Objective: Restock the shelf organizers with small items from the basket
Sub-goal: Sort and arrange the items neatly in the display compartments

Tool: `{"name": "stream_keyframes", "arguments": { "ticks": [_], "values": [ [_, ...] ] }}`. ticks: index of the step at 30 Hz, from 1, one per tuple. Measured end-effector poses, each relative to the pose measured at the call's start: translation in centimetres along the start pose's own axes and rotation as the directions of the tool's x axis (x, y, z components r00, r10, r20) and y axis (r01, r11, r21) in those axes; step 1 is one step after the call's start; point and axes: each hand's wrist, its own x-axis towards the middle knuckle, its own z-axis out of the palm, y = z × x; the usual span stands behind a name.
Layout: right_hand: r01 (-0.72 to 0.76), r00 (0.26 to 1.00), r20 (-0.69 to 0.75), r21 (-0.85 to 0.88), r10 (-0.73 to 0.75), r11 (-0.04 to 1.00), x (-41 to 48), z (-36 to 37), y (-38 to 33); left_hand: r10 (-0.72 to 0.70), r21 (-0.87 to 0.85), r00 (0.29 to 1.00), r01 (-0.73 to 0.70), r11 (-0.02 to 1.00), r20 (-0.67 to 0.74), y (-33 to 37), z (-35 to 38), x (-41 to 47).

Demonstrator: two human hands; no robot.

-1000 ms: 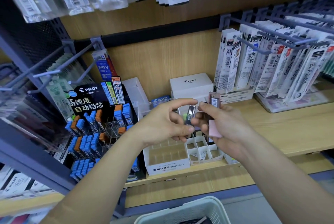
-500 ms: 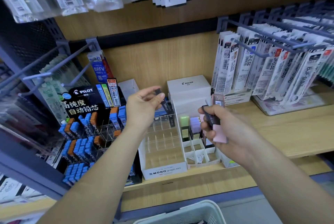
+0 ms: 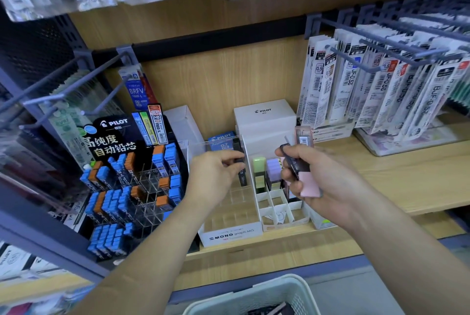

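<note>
My left hand [image 3: 216,175] pinches a dark lead case [image 3: 242,175], upright along the right side of the clear MONO organizer [image 3: 229,215] on the wooden shelf [image 3: 407,182]. My right hand [image 3: 328,177], apart from the left, hovers over the white divider tray [image 3: 279,203], gripping a bundle of dark and pink cases [image 3: 309,186]. The white basket [image 3: 292,289] sits below, nearest me.
</note>
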Motion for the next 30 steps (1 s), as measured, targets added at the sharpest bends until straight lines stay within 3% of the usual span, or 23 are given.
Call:
{"name": "stream_keyframes", "arguments": {
  "ticks": [6,13,16,19,21,23,26,30],
  "values": [
    [-0.001,1.0,0.031,-0.013,0.002,1.0,-0.1,0.0,0.1,0.035,0.147,0.999,-0.035,0.988,0.003,-1.2,0.9,-0.5],
    [-0.019,0.999,0.035,0.017,0.019,1.0,0.0,0.1,0.4,0.224,0.29,0.974,-0.223,0.931,0.029,-1.5,1.0,-0.5],
    [-0.042,0.999,0.027,0.045,0.041,0.998,0.0,0.2,0.4,0.193,0.32,0.98,-0.197,0.927,0.044,-1.5,0.8,-0.5],
    [-0.03,0.998,0.053,-0.002,0.03,1.0,-0.1,0.2,0.5,0.067,0.192,0.998,-0.067,0.979,0.007,-0.5,0.1,-0.4],
    [-0.016,0.998,0.059,-0.038,0.018,0.999,-0.1,0.2,0.7,-0.089,-0.111,0.996,0.088,0.99,-0.004,1.4,-0.8,-0.2],
    [0.011,0.999,0.046,-0.057,-0.009,0.998,-0.1,0.2,0.8,-0.2,-0.38,0.964,0.254,0.89,0.175,3.7,-2.1,-0.2],
    [0.061,0.997,0.052,-0.071,-0.057,0.996,-0.2,0.6,0.9,-0.13,-0.379,0.891,0.311,0.871,0.434,5.6,-2.9,-0.9],
    [0.037,0.999,-0.034,0.025,-0.036,0.999,-0.2,0.9,0.8,-0.1,-0.418,0.898,0.295,0.859,0.429,5.8,-3.0,-1.6]
  ]
}}
